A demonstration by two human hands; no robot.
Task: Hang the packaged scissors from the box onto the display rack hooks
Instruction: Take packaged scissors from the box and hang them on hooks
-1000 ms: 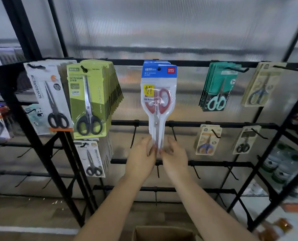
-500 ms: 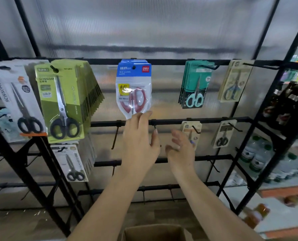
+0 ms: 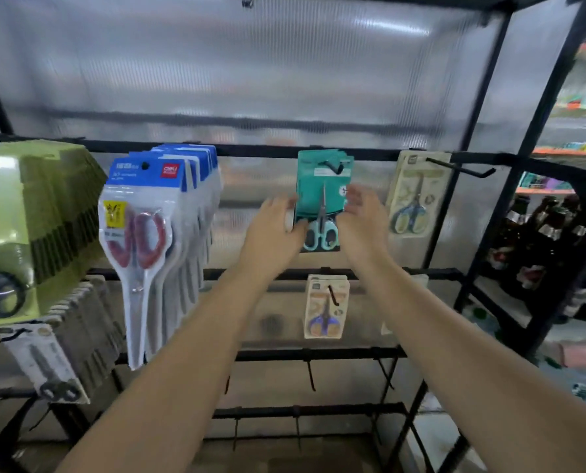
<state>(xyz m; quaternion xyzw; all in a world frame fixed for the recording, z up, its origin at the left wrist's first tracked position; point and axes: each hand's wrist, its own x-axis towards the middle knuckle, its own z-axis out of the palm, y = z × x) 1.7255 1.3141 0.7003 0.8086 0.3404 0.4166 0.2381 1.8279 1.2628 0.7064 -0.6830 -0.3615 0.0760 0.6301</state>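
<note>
Flanking the teal scissors pack (image 3: 322,199) on a top hook of the display rack (image 3: 257,151), left hand (image 3: 274,230) touched its left edge, fingers loosely apart; right hand (image 3: 365,220) beside its right edge, fingers relaxed, contact unclear; blue-topped red scissors packs (image 3: 148,227) hung well left

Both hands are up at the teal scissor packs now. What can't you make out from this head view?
- Box: out of view below the bottom edge.
- Left hand and right hand flank the teal scissor packs; motion blur hides any grip.
- Green packs: cut by the left edge.
- Pack print: blurred.
</note>
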